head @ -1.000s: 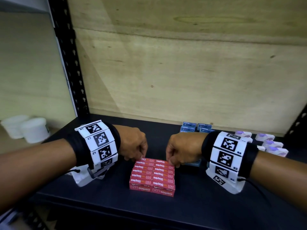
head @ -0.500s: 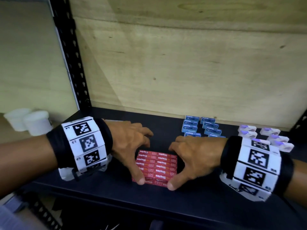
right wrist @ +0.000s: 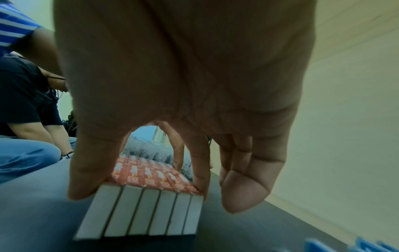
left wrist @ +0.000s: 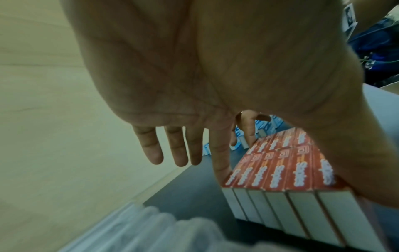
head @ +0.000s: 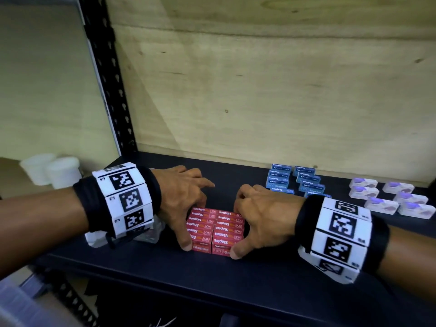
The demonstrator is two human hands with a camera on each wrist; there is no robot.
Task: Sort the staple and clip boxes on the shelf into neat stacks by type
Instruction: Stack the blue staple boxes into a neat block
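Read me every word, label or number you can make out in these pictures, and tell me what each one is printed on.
"Staples": on the tops and front faces of the red staple boxes, upside down on the tops.
"Staples": on a blue staple box; the smaller print is blurred.
"L3": beside a marker on the left wristband.
White and purple boxes: print too small to read.
Right wristband: corner characters too blurred.

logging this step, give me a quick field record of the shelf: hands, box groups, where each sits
left hand: thumb and index finger on the left side of the red block
right hand: thumb and fingers on its right side
red staple boxes: front centre, packed in two columns
blue staple boxes: back, right of centre
white clip boxes: far right
shelf: dark
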